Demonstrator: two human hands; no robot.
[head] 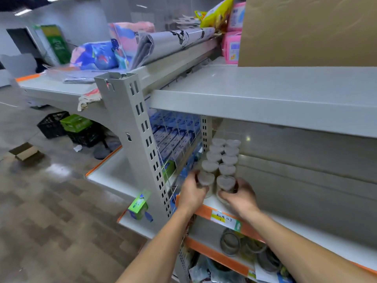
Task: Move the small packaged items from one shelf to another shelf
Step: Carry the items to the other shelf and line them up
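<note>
Grey metal shelving unit [265,94], upper board bare beside a brown cardboard sheet [306,31]; slotted upright post [140,127] to the left, blue boxed goods [175,135] behind a wire divider. Middle shelf [295,227], orange-edged with a price label [224,218]: heart-topped clear jars [222,158] in two rows running front to back, all upright. Left hand [191,193] curls round the front left jar [205,179]; right hand [240,197] curls round the front right jar [225,183].
</note>
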